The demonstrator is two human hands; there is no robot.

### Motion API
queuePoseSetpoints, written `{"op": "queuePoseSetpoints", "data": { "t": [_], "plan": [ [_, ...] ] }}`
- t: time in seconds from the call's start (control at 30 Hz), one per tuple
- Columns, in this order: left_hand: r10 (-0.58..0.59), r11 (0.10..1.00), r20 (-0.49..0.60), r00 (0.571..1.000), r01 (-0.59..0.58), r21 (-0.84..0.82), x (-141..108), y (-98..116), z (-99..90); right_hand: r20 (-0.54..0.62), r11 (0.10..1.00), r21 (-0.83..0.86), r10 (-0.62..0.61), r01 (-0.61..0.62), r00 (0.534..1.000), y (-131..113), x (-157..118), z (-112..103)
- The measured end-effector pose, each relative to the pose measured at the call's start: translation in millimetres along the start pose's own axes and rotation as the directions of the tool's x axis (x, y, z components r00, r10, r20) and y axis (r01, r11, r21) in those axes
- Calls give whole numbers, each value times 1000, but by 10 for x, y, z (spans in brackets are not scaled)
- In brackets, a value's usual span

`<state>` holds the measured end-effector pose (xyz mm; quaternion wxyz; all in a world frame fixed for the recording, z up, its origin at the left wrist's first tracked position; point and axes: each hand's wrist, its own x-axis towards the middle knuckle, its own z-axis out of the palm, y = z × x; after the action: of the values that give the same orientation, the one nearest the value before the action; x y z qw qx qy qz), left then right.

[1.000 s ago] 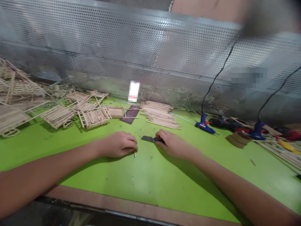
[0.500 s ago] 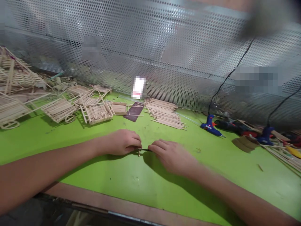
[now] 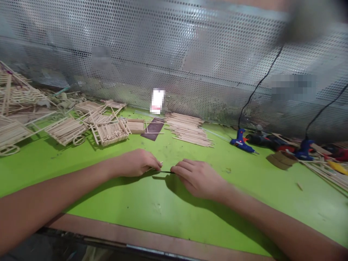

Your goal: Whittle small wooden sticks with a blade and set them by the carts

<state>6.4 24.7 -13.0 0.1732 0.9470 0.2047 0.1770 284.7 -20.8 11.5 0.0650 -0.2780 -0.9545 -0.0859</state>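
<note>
Just above the green tabletop (image 3: 122, 203), my left hand (image 3: 140, 163) pinches a small light wooden stick piece (image 3: 161, 164), its fingers pressed together. My right hand (image 3: 197, 177) is closed on the end of a thin dark tool (image 3: 168, 172), whose tip reaches left to my left fingertips. Most of the tool is hidden in my right fingers. Behind my hands lies a pile of thin wooden sticks (image 3: 189, 129), beside a dark flat sheet (image 3: 153, 129).
Small stick-built carts (image 3: 111, 133) stand at the back left. At the right are a blue glue gun (image 3: 241, 141), a second one (image 3: 305, 149), a brown tape roll (image 3: 282, 159) and loose sticks. A perforated metal panel (image 3: 136, 54) rises behind.
The small wooden piece that hung below the dark tool now shows above it at my left fingertips. My hands stay nearly in place; the view has shifted slightly.
</note>
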Motion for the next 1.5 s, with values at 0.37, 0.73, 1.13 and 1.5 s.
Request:
{"op": "queuePoseSetpoints", "data": {
  "t": [0.37, 0.73, 1.13, 1.5],
  "plan": [
    [-21, 998, -45, 999, 18, -62, 37, 55, 86, 9, 999, -4, -41, 41, 999, -33, 2, 9],
    [-21, 999, -26, 999, 20, -31, 36, 76, 77, 34, 991, 13, -133, 133, 991, -86, -8, 2],
    [9, 1000, -44, 999, -9, -3, 32, 85, 84, 84, 985, 26, -173, 171, 981, -115, -27, -33],
    [99, 983, -44, 994, -90, 163, 42, 263, -15, 145, 992, -32, -117, 123, 982, -187, -23, -56]
  ]
}}
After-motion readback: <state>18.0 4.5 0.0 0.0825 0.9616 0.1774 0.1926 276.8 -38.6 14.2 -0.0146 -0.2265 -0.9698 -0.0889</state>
